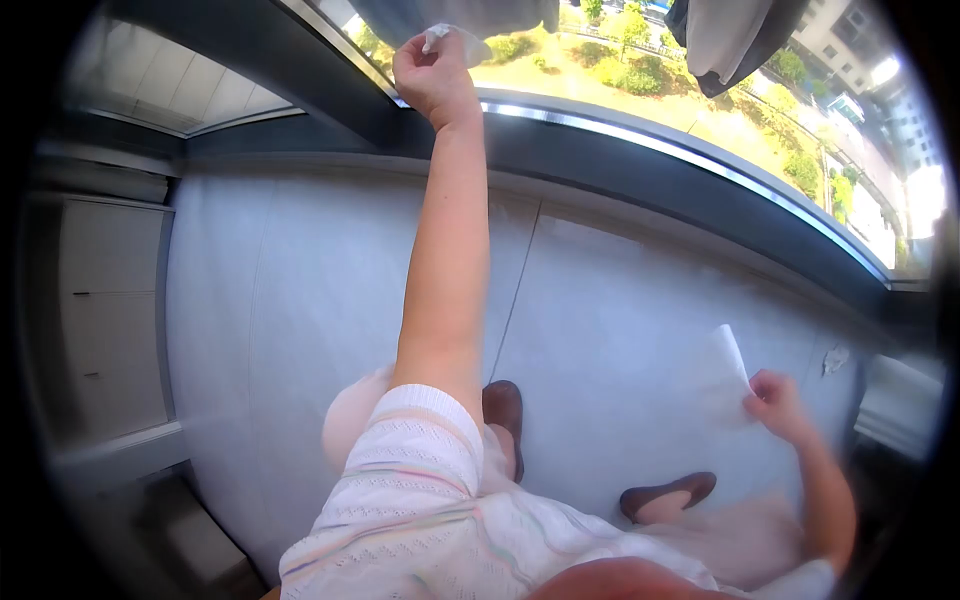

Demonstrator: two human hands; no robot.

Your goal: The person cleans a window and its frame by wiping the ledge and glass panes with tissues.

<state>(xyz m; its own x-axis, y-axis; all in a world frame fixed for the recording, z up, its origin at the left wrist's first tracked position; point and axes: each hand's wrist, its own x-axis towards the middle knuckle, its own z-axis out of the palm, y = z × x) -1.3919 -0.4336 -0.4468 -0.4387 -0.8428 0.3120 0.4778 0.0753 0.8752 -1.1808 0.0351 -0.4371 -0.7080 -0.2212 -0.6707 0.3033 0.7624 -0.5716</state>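
Note:
My left hand [432, 85] is stretched up to the window at the top of the view. Its fingers are closed on a crumpled white tissue [440, 36], held against or close to the glass; contact cannot be made out. Low on the right, my right hand [778, 405] pinches a thin white sheet [734, 352] by its lower end. The sheet sticks up from the fingers, and whether it is paper or a wipe is unclear.
A dark window frame [640, 150] crosses the upper view, with trees and buildings beyond the glass. Dark and pale clothes [735, 40] hang there. Brown shoes [503, 415] stand on the grey tiled floor [330, 270]. A crumpled white scrap [834, 360] lies at right; a cabinet [115, 310] stands left.

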